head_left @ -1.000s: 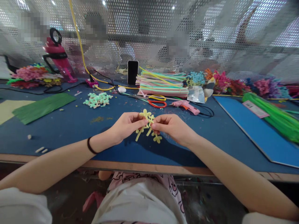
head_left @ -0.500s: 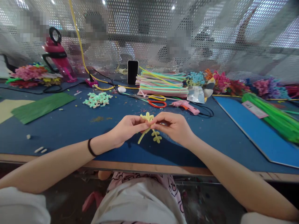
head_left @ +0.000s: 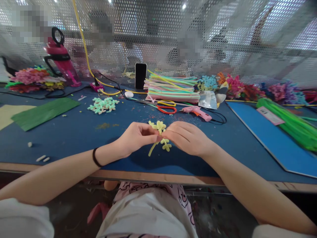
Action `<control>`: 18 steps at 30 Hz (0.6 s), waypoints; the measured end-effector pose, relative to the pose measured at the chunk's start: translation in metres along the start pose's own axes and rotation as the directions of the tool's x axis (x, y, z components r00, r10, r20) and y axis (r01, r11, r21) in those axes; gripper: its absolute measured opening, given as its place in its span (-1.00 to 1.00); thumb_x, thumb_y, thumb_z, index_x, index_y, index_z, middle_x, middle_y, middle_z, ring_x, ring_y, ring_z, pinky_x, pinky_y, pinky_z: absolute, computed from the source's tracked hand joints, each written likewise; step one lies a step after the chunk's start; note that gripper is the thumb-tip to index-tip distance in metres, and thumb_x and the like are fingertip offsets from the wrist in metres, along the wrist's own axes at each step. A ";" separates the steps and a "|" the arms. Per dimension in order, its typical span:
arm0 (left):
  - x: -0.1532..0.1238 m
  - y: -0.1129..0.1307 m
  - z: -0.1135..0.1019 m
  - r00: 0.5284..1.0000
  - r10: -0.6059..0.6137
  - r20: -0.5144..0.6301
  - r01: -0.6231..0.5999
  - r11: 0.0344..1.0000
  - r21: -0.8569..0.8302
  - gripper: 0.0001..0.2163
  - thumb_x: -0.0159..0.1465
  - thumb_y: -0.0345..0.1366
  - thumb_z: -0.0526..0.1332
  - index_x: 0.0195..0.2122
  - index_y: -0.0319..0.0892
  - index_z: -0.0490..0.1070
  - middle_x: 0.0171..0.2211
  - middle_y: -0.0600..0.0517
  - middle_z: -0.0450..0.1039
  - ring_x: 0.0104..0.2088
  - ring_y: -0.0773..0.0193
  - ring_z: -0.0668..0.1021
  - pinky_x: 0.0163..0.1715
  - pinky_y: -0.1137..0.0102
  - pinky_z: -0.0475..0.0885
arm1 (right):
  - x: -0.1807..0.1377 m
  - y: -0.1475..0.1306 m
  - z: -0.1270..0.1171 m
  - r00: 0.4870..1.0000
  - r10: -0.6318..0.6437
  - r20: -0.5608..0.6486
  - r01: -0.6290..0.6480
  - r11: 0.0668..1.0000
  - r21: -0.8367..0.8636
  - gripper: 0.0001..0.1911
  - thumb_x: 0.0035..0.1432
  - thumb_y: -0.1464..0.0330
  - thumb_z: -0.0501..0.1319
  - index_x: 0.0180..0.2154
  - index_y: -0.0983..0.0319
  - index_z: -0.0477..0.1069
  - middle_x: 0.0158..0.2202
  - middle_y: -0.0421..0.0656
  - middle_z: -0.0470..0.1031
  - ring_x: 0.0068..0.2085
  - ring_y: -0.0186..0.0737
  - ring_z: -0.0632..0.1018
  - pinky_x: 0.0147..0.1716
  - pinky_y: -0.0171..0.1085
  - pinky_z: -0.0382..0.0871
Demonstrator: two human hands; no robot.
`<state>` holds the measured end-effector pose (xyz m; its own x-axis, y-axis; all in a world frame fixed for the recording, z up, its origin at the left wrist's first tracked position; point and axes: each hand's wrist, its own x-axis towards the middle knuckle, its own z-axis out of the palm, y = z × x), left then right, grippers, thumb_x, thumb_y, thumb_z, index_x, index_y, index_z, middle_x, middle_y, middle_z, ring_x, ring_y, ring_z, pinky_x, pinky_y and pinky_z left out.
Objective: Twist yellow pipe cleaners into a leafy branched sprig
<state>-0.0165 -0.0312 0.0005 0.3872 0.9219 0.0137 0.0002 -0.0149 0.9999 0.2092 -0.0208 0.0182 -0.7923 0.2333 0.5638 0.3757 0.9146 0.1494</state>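
Observation:
A pale yellow pipe-cleaner sprig [head_left: 166, 146] with looped, petal-like ends is held above the blue tabletop, in front of my body. My left hand [head_left: 137, 137] pinches it from the left between thumb and fingertips. From the right, my right hand [head_left: 189, 138] is closed on the same piece, its fingertips nearly meeting the left ones. One looped end shows above the fingers and another below, while a bare stem slants down to the lower left. The joint at the middle is hidden by my fingers.
Beyond my hands lie scissors [head_left: 166, 107], a pink glue gun [head_left: 197, 113] and a stack of pastel pipe cleaners [head_left: 172, 88]. Mint fuzzy pieces [head_left: 103, 105] and a green sheet [head_left: 46, 113] are leftward. At right rest a blue board [head_left: 274, 142] and bagged green pipe cleaners [head_left: 289, 124].
My right hand has rolled over so its back now faces up, with fingers more curled. The sprig has turned slightly, and more of its upper loops show.

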 end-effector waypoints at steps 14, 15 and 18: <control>-0.002 0.006 -0.008 0.882 0.462 0.094 -0.407 0.645 0.646 -0.91 0.15 -0.25 0.29 -0.41 -0.12 0.55 -0.39 -0.01 0.58 -0.32 0.23 0.53 -0.21 0.37 0.36 | 0.024 -0.030 0.001 0.515 0.718 0.468 -0.761 0.132 0.635 -0.67 0.09 0.17 0.32 -0.56 0.24 0.37 -0.70 -0.28 0.23 -0.67 -0.43 0.17 -0.70 -0.35 0.00; -0.002 0.006 -0.008 0.893 0.444 0.075 -0.388 0.676 0.626 -0.91 0.14 -0.25 0.29 -0.42 -0.12 0.55 -0.40 -0.01 0.57 -0.34 0.24 0.53 -0.24 0.38 0.36 | 0.025 -0.030 0.002 0.433 0.692 0.578 -0.766 -0.055 0.641 -0.65 0.03 0.15 0.36 -0.57 0.24 0.35 -0.72 -0.31 0.18 -0.69 -0.46 0.11 -0.73 -0.36 -0.08; 0.002 0.006 -0.008 0.958 0.287 -0.015 -0.249 0.854 0.457 -0.87 0.12 -0.23 0.32 -0.43 -0.18 0.54 -0.47 0.02 0.53 -0.44 0.30 0.47 -0.37 0.43 0.33 | 0.026 -0.027 0.004 0.409 0.654 0.636 -0.731 -0.182 0.658 -0.62 0.05 0.10 0.32 -0.56 0.25 0.36 -0.70 -0.29 0.23 -0.71 -0.47 0.11 -0.74 -0.37 -0.07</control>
<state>-0.0233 -0.0262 0.0070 0.3574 0.8843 0.3004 0.3246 -0.4193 0.8478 0.1767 -0.0386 0.0255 -0.3845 0.9037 -0.1881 0.1943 -0.1200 -0.9736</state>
